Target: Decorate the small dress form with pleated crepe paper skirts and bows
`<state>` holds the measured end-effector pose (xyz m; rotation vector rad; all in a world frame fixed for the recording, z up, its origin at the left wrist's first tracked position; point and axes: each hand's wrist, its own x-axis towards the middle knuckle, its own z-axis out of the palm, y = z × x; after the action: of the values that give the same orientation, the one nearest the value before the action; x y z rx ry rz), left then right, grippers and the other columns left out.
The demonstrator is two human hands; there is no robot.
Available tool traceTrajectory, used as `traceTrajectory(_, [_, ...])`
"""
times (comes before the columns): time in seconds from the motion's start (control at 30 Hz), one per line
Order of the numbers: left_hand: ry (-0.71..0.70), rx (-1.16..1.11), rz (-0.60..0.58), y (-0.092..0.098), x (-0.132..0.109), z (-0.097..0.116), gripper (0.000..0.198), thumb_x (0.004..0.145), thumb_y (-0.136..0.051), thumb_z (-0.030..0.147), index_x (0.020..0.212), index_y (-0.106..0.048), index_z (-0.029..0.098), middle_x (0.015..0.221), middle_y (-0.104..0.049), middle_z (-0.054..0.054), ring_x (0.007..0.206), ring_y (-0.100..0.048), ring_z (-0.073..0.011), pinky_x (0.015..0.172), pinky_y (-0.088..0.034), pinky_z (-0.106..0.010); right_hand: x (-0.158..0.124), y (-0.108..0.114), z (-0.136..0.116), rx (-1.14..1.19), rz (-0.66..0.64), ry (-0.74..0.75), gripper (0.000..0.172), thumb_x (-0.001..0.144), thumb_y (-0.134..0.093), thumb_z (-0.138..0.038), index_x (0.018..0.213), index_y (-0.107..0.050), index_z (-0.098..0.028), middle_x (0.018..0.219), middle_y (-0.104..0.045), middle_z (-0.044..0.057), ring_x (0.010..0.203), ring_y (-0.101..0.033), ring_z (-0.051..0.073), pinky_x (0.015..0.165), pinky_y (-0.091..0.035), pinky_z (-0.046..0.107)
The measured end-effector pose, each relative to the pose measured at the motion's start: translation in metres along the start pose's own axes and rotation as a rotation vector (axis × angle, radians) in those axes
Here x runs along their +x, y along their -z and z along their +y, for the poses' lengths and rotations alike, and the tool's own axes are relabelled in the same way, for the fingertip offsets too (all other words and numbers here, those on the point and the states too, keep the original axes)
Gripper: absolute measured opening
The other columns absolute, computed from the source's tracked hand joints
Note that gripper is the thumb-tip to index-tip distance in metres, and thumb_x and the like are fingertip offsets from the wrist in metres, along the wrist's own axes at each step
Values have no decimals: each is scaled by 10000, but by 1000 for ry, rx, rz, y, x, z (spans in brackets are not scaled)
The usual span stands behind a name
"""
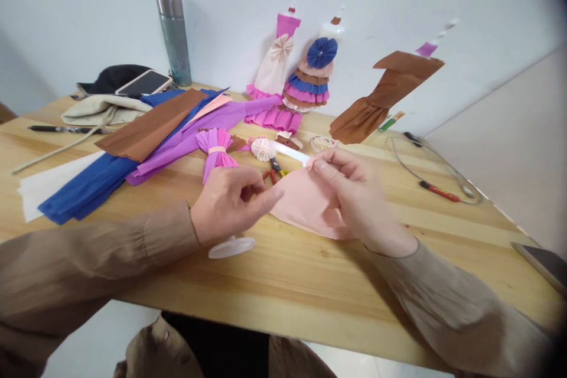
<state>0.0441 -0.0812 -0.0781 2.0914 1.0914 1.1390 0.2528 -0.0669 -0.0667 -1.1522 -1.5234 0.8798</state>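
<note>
Pinched between the thumb and fingers of my right hand (358, 195) is a piece of pale pink crepe paper (305, 204), which hangs down and spreads just above the table. A white strip (290, 152) runs from behind the pinch toward a pleated pale pink rosette (263, 149). My left hand (233, 201) is beside the paper's left edge, fingers loosely curled and thumb stretched out, with nothing visible in it. Below that hand lies a translucent ring (231, 247), like a roll of clear tape. Behind the paper, partly hidden, are pliers or scissors with red handles (273, 172).
Crepe paper strips (150, 130) pile up at left, near a purple-pink bow (218, 150). Paper dresses stand at the back: pink-and-white (272, 68), tiered (310, 80) and brown (383, 94). A flask (175, 41), a cable (398, 159) and a dark device (543, 263) are around the edges.
</note>
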Motion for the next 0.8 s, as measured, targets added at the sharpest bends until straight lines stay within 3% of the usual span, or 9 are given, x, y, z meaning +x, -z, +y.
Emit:
traceTrajectory(0.1, [-227,31,184,7,4,0,180,861,-578,302,753,-633,168,691,-636,-26,635,-541,-134,624,-435,-284,-4,-3,-2,-73,-124,-10,138,824,-639,-337,770,-636,-210,746,-663,12,680,-602,159,629,-464,281])
traceTrajectory(0.17, [-364,70,148,9,9,-4,153,850,-607,321,878,-659,180,851,-704,-65,815,-612,-191,797,-474,-353,-7,-5,-4,-128,-200,-3,118,826,-625,-324,789,-638,-213,722,-656,8,645,-590,156,588,-448,273])
traceTrajectory(0.23, [-410,90,47,8,13,-11,194,859,-600,357,922,-667,186,909,-720,-76,931,-624,-226,891,-466,-397,-9,-8,-5,-185,-253,13,121,838,-601,-321,802,-641,-212,707,-644,5,614,-567,149,550,-423,266])
traceTrajectory(0.43, [-265,79,-190,-2,12,-17,311,918,-518,332,679,-639,175,683,-640,-43,855,-615,-205,815,-471,-346,-15,-11,-2,-294,-332,64,154,864,-571,-335,832,-646,-205,662,-609,-10,557,-507,125,504,-380,247])
traceTrajectory(0.57, [-198,50,-285,-4,11,-17,425,946,-449,337,569,-539,164,626,-566,-31,702,-567,-162,665,-437,-295,-17,-13,-1,-346,-330,139,138,879,-573,-303,915,-666,-207,758,-666,7,614,-570,137,542,-411,256])
traceTrajectory(0.8, [-145,-9,-229,-7,10,-20,375,929,-468,345,633,-592,151,591,-556,-3,587,-517,-120,565,-377,-256,-22,-12,-7,-624,-258,297,308,886,-576,-335,1163,-633,-212,662,-642,-7,567,-586,159,563,-420,284])
